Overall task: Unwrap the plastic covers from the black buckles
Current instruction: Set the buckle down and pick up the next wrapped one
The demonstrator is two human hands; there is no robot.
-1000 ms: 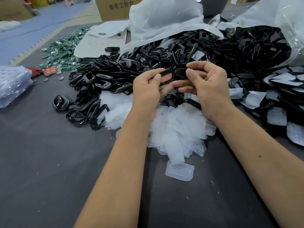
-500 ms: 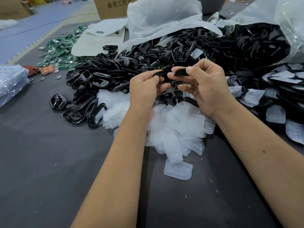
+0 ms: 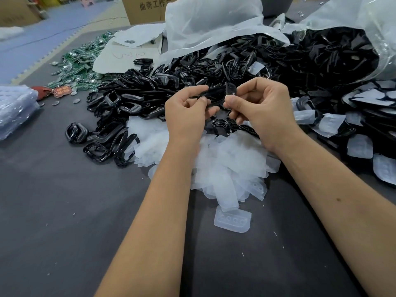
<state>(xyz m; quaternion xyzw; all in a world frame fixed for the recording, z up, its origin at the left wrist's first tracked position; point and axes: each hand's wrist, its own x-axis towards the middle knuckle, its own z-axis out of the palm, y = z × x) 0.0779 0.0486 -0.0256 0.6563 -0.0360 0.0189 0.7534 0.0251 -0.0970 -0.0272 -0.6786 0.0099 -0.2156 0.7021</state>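
Both hands hold one black buckle (image 3: pixel 216 93) above the table. My left hand (image 3: pixel 188 110) pinches its left end between thumb and fingers. My right hand (image 3: pixel 261 108) pinches its right end, where a clear plastic cover (image 3: pixel 231 89) sits. A heap of removed translucent covers (image 3: pixel 222 166) lies under my wrists, with one single cover (image 3: pixel 232 219) nearer to me. A big pile of bare black buckles (image 3: pixel 150 99) spreads behind and to the left. Buckles that still wear covers (image 3: pixel 360 133) lie at the right.
A clear bag of black buckles (image 3: pixel 342 52) lies open at the back right, white plastic sheeting (image 3: pixel 210 20) behind the pile. Green parts (image 3: pixel 81 61) and a cardboard box (image 3: pixel 147 7) are at the back left. A plastic-wrapped stack (image 3: pixel 15 110) sits at the left edge of the dark table (image 3: pixel 64 211).
My hands have drawn closer together on the buckle, and my fingers have curled tighter round its ends. The camera has dipped slightly.
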